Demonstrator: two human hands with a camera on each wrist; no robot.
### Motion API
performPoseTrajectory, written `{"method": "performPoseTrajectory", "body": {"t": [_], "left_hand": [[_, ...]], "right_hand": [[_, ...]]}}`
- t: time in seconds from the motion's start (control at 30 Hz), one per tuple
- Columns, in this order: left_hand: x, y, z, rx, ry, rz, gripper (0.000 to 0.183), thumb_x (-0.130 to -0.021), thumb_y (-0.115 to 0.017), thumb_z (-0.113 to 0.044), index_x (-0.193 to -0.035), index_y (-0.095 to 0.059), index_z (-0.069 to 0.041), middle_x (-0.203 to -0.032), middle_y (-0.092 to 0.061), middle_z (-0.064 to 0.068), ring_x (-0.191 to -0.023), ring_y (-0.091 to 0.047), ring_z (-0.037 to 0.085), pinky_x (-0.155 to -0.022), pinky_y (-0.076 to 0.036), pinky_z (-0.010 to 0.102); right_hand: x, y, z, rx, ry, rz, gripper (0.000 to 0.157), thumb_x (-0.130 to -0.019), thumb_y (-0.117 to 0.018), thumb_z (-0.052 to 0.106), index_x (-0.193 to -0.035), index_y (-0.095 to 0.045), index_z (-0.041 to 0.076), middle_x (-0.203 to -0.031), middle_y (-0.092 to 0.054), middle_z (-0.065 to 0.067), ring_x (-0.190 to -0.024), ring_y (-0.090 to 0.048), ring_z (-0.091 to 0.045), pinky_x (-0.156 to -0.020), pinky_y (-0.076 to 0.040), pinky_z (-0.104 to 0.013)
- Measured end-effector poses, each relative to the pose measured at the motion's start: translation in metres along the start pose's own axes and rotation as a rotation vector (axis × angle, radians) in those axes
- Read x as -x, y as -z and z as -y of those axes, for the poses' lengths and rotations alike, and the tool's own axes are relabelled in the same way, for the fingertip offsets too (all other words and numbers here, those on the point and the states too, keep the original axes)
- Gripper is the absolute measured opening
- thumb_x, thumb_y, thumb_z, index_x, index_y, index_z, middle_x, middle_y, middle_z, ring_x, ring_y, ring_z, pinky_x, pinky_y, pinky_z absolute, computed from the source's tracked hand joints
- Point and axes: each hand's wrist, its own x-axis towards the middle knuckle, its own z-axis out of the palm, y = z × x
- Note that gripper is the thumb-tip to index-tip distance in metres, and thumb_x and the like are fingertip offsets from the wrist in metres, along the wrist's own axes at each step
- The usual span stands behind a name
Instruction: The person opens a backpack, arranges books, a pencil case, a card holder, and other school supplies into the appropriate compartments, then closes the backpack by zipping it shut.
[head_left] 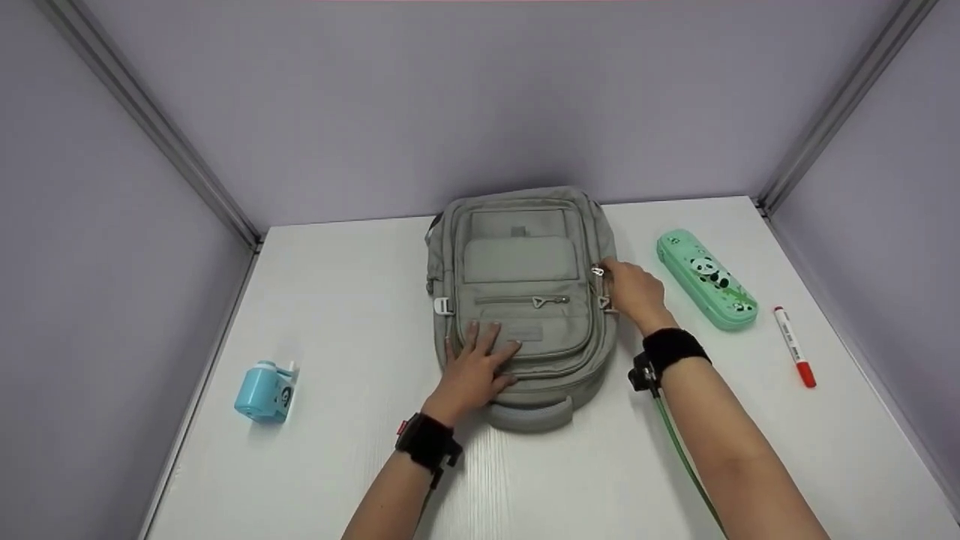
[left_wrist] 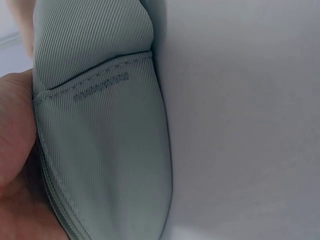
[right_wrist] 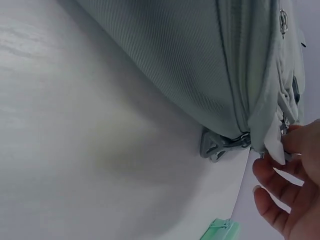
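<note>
A grey backpack (head_left: pixel 521 259) lies on its back with its front pockets up and its top handle (head_left: pixel 531 417) toward me. My left hand (head_left: pixel 476 375) rests on its lower left front, fingers spread. In the left wrist view, part of that hand (left_wrist: pixel 15 135) is against the grey fabric (left_wrist: pixel 105 150). At the bag's right side, my right hand (head_left: pixel 634 292) pinches a zipper pull (head_left: pixel 598 271) between thumb and fingers. The right wrist view shows the curled fingers (right_wrist: pixel 280 185) beside a pale strap tab (right_wrist: pixel 274 140); the fingertips partly hide the pull.
Right of the bag lie a green panda pencil case (head_left: pixel 709 281) and a red-capped white marker (head_left: pixel 795 349). A blue pencil sharpener (head_left: pixel 264 391) stands at the left of the white table (head_left: pixel 360 300). Grey panels (head_left: pixel 360 105) enclose the back and sides.
</note>
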Motion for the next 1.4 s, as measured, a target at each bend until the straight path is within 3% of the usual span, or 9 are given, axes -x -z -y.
{"method": "performPoseTrajectory", "body": {"t": [0.2, 0.3, 0.4, 0.53, 0.97, 1.17, 1.4], "left_hand": [[0.001, -0.003, 0.002, 0.024, 0.013, -0.009, 0.058, -0.095, -0.056, -0.053, -0.148, -0.044, -0.035, -0.161, -0.021, 0.007, -0.146, -0.009, 0.041, -0.103, -0.017, 0.074], [0.001, -0.002, 0.001, 0.053, 0.02, -0.015, 0.056, -0.096, -0.056, -0.052, -0.148, -0.045, -0.034, -0.161, -0.021, 0.007, -0.146, -0.008, 0.041, -0.102, -0.019, 0.073], [0.001, -0.002, -0.001, 0.075, 0.025, -0.017, 0.055, -0.096, -0.056, -0.05, -0.148, -0.045, -0.033, -0.161, -0.021, 0.008, -0.146, -0.008, 0.042, -0.101, -0.023, 0.073], [0.001, -0.002, -0.003, 0.085, 0.026, -0.021, 0.054, -0.097, -0.056, -0.048, -0.147, -0.046, -0.032, -0.161, -0.021, 0.008, -0.146, -0.008, 0.043, -0.1, -0.028, 0.072], [0.001, 0.0, -0.004, 0.081, 0.025, -0.036, 0.052, -0.097, -0.056, -0.047, -0.146, -0.048, -0.031, -0.16, -0.023, 0.01, -0.145, -0.011, 0.045, -0.098, -0.028, 0.072], [0.0, -0.001, -0.006, 0.089, 0.03, -0.03, 0.052, -0.098, -0.055, -0.047, -0.146, -0.048, -0.03, -0.16, -0.023, 0.01, -0.143, -0.011, 0.048, -0.093, -0.04, 0.067], [0.001, -0.002, -0.005, 0.08, 0.031, -0.028, 0.053, -0.098, -0.054, -0.048, -0.147, -0.047, -0.029, -0.16, -0.022, 0.011, -0.143, -0.01, 0.049, -0.095, -0.039, 0.065]], "right_hand": [[0.004, 0.0, -0.005, 0.017, 0.055, -0.071, 0.03, -0.099, -0.054, 0.008, -0.124, -0.069, 0.014, -0.09, -0.063, -0.019, -0.073, -0.062, -0.038, -0.056, -0.049, -0.05], [0.006, 0.001, -0.005, 0.011, 0.014, -0.04, 0.03, -0.098, -0.054, 0.008, -0.123, -0.07, 0.013, -0.093, -0.063, -0.021, -0.077, -0.062, -0.04, -0.058, -0.049, -0.051], [0.008, 0.003, -0.002, -0.014, -0.031, 0.013, 0.032, -0.098, -0.051, 0.007, -0.125, -0.068, 0.01, -0.108, -0.065, -0.026, -0.086, -0.063, -0.043, -0.061, -0.05, -0.051], [0.012, 0.008, 0.001, -0.035, -0.055, 0.058, 0.036, -0.095, -0.048, 0.004, -0.126, -0.067, 0.008, -0.12, -0.063, -0.027, -0.085, -0.064, -0.04, -0.058, -0.049, -0.048], [0.027, 0.023, 0.011, -0.033, -0.087, 0.23, 0.04, -0.089, -0.047, 0.003, -0.122, -0.07, 0.006, -0.124, -0.061, -0.025, -0.081, -0.058, -0.032, -0.06, -0.047, -0.042], [0.045, 0.027, 0.014, -0.064, -0.118, 0.243, 0.038, -0.087, -0.05, 0.005, -0.117, -0.073, 0.007, -0.12, -0.062, -0.028, -0.078, -0.058, -0.031, -0.055, -0.044, -0.037], [0.066, 0.025, 0.02, -0.077, -0.128, 0.257, 0.044, -0.082, -0.046, -0.001, -0.115, -0.074, 0.009, -0.118, -0.063, -0.029, -0.068, -0.051, -0.027, -0.05, -0.037, -0.033]]}}
